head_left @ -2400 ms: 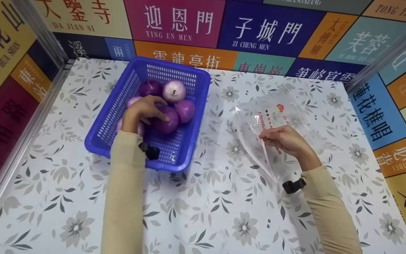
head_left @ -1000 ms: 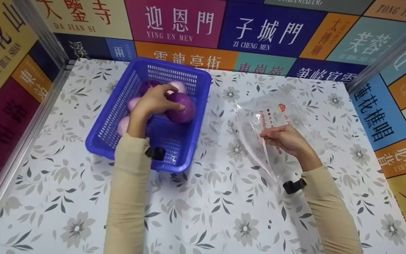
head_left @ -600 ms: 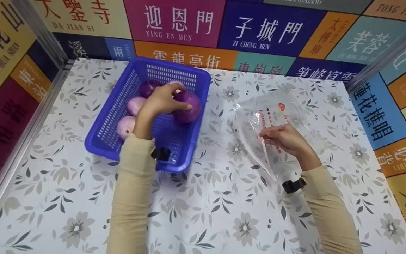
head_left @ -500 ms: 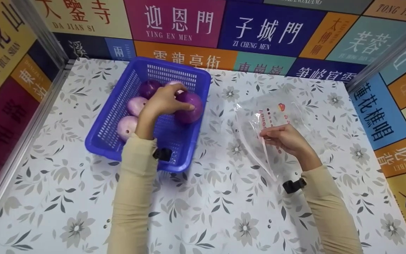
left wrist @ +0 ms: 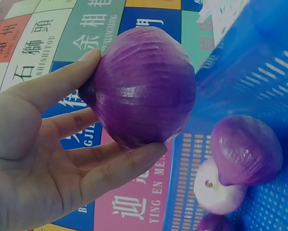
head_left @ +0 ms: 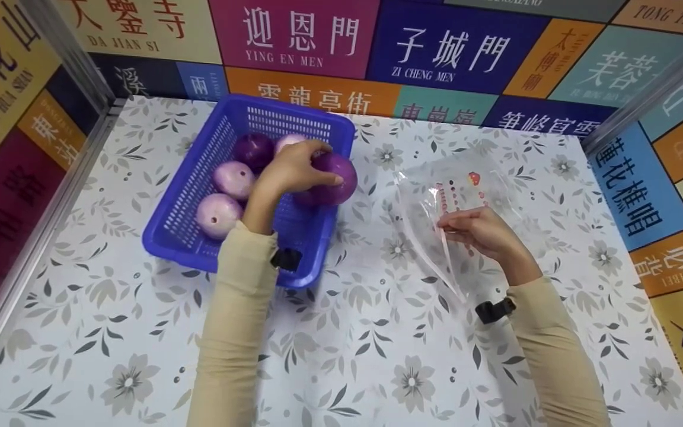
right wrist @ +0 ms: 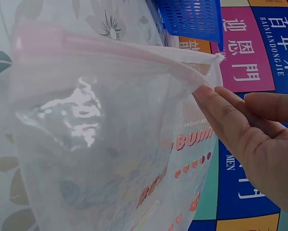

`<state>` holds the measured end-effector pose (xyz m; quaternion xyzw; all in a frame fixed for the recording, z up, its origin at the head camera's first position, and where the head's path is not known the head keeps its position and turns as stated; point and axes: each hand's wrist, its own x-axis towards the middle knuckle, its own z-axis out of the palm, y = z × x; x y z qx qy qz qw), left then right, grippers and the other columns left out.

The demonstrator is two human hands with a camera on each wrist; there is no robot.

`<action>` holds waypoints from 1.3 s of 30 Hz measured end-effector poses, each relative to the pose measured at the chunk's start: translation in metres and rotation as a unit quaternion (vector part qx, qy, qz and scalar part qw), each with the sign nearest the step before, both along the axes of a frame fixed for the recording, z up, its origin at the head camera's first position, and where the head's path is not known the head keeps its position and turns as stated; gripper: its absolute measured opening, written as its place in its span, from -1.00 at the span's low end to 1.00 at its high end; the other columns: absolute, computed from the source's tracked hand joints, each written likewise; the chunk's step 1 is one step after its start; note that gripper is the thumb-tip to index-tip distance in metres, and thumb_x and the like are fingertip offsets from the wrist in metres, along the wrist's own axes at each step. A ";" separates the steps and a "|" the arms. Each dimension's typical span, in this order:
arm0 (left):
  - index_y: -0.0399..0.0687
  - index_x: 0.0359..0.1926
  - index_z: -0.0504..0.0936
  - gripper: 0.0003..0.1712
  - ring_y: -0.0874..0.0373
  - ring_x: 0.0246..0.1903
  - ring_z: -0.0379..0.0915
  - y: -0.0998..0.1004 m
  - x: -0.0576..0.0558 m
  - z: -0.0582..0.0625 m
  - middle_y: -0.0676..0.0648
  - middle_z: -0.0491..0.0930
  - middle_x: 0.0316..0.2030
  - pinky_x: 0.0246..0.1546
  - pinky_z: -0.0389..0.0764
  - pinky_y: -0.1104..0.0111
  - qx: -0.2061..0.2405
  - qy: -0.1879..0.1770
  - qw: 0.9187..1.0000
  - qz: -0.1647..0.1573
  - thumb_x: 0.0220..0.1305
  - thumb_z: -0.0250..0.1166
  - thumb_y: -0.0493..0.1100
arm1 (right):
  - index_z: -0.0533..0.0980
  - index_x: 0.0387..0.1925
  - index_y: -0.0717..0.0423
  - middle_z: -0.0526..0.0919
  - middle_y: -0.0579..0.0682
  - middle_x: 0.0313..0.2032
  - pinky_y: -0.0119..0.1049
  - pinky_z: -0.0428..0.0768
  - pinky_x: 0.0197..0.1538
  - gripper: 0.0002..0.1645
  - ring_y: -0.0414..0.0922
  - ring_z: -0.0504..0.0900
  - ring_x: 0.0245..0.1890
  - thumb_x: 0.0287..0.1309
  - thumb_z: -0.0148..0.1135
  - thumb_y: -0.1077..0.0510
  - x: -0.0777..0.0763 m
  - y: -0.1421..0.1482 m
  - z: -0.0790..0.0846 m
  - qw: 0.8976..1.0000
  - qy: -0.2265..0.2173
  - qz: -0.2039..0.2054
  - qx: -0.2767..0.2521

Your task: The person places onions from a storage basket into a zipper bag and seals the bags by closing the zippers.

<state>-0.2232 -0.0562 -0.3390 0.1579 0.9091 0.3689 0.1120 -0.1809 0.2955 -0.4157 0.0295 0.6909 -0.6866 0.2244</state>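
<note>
My left hand (head_left: 294, 169) grips a purple onion (head_left: 340, 178) above the right rim of the blue plastic basket (head_left: 158, 249). In the left wrist view, the onion (left wrist: 146, 86) sits between the thumb and the fingertips, its pointed end towards the palm. Several more onions stay in the basket, among them a dark purple onion (head_left: 253, 149) and a pale onion (head_left: 219, 216). On the right, my right hand (head_left: 479, 232) pinches the pink zip edge of a clear zip bag (head_left: 421, 204) with printed strawberries. In the right wrist view, the bag's mouth (right wrist: 189, 65) gapes beside the fingertips.
A white table (head_left: 353, 350) with a grey flower print lies under everything. Colourful lettered panels (head_left: 300, 35) wall it in at the back and both sides. A strip of table separates basket and bag.
My left hand has lifted the purple onion from among the others and moved it right, to the basket's right rim. The right hand and the bag have stayed put.
</note>
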 end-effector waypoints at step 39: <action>-0.15 0.12 0.44 -0.33 0.01 0.05 0.34 0.064 0.005 -0.017 -0.14 0.49 0.03 0.05 0.38 0.29 -0.022 -0.013 0.998 -0.049 -0.02 0.41 -0.01 | 0.36 -0.07 0.66 0.64 0.04 -0.34 -0.33 0.56 -0.10 -0.69 -0.15 0.61 -0.26 0.21 -0.10 0.45 -0.001 -0.001 0.000 1.000 0.002 -0.004 0.016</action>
